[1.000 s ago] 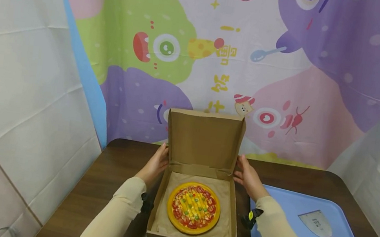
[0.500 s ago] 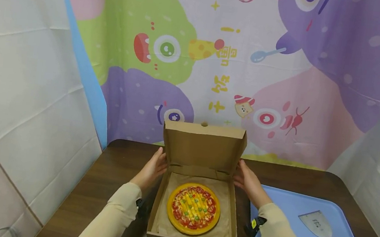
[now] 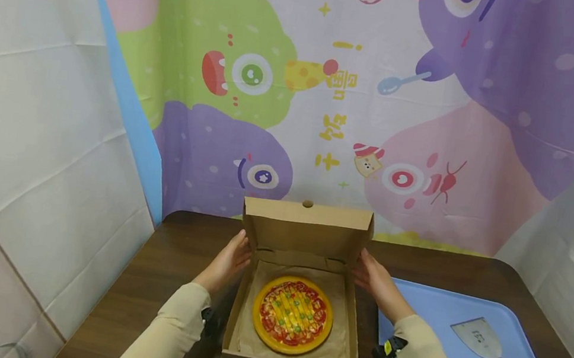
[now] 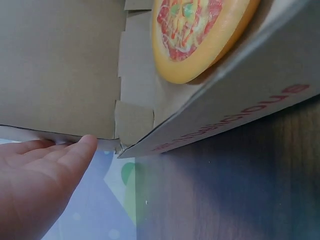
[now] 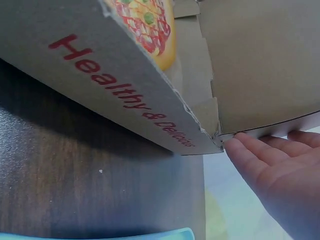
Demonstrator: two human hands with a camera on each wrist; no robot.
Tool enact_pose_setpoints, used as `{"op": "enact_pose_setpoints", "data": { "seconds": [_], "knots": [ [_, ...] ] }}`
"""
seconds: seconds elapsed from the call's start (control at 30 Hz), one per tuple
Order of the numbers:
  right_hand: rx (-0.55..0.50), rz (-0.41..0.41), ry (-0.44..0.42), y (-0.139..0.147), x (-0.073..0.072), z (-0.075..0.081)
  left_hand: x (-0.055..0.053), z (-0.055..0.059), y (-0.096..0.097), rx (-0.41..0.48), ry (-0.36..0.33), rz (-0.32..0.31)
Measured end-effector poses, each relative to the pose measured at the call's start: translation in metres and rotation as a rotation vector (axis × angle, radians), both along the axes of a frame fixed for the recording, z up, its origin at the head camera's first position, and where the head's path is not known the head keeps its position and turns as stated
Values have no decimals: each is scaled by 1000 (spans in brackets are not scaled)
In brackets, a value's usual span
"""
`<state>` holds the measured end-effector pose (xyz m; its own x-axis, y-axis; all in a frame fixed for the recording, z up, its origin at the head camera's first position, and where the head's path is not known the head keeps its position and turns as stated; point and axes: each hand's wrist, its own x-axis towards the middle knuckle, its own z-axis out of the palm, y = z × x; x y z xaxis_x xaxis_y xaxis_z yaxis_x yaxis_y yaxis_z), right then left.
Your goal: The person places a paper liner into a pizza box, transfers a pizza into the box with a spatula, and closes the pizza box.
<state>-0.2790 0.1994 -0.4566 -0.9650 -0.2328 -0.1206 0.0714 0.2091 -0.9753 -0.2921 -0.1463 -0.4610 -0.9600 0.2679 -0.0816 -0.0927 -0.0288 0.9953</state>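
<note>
Closing a pizza box [image 3: 291, 347]: left hand [image 3: 227, 260] and right hand [image 3: 375, 279], fingers straight, flat against lid [image 3: 306, 230] edges, toy pizza [image 3: 292, 314] between. Next: likely lowering lid evenly.

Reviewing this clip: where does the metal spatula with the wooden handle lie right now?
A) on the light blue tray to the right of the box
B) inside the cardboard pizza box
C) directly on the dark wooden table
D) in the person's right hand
A: the metal spatula with the wooden handle rests on the light blue tray, right of the brown cardboard pizza box, untouched by either hand.
</note>
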Motion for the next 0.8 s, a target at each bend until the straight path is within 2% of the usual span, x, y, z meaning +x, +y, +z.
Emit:
{"op": "enact_pose_setpoints", "data": {
  "seconds": [0.23, 0.5, 0.63, 0.8],
  "knots": [
    [-10, 30, -1, 3, 5, -2, 7, -1, -2, -7, 13, -27],
    [0, 64, 72, 6, 13, -5, 17, -6, -5, 16, 36, -21],
    [8, 67, 106, 8, 17, -7, 19, -10, -7, 38, 54, -44],
    [7, 39, 83, 9, 19, -6, 21, -13, -10, 31, 88, -91]
  ]
}}
